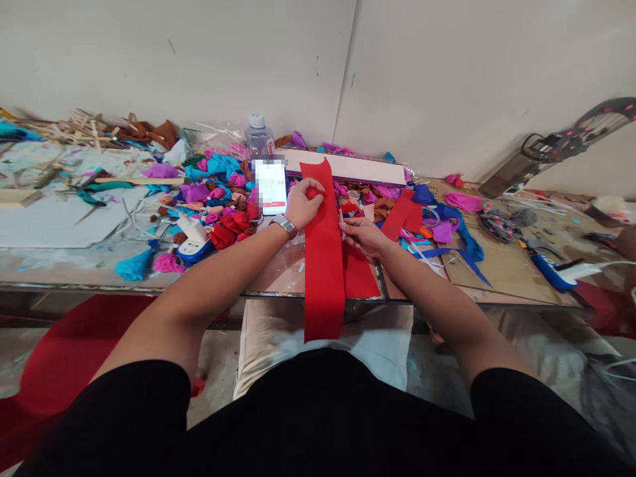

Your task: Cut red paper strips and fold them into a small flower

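Observation:
A long red strip of cloth or crepe-like material (324, 278) runs from the bench down over its front edge toward my lap. My left hand (304, 202), wearing a watch, lies on the upper part of the strip with its fingers bent and pinching at its surface. At the strip's right edge is my right hand (362, 233), its fingers pinched together. Something thin and pale seems to stick up from them, too small to name. Under the strip, to its right, lies another red piece (358, 273).
Coloured scraps (233, 192) cover the bench. A phone (271, 187) stands by a water bottle (259, 138). Pliers (102, 193) lie left; blue-and-white power sockets (195, 250) sit nearer. A long white board (358, 167) lies behind. More red pieces (403, 215) lie to the right.

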Motion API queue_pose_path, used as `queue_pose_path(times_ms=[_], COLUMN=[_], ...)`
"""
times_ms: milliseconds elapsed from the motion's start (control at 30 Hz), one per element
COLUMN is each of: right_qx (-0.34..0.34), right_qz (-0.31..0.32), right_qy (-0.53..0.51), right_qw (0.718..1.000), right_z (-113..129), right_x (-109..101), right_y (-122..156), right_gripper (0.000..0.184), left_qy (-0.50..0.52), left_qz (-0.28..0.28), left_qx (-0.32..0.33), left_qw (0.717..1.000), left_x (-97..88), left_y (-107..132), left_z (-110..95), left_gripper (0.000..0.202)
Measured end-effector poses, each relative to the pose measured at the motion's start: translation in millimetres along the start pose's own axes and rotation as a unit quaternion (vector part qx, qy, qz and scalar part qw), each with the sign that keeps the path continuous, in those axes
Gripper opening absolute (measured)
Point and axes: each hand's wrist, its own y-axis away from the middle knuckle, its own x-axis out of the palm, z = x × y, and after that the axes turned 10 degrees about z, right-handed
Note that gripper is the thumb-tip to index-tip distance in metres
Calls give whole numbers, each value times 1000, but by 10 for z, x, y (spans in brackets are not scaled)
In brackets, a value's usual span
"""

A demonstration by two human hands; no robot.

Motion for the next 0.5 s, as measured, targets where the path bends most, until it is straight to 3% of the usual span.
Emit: queue_pose_path(times_ms=[500], right_qx=[3], right_qz=[-5], right_qy=[3], right_qw=[1000], right_z=[-13], right_x=[-9], right_y=[-3], right_gripper=[40], left_qy=[4], left_qz=[-1], left_qx=[0], left_qw=[1000], left_x=[1], left_y=[3], left_z=[-20], left_gripper=[21])
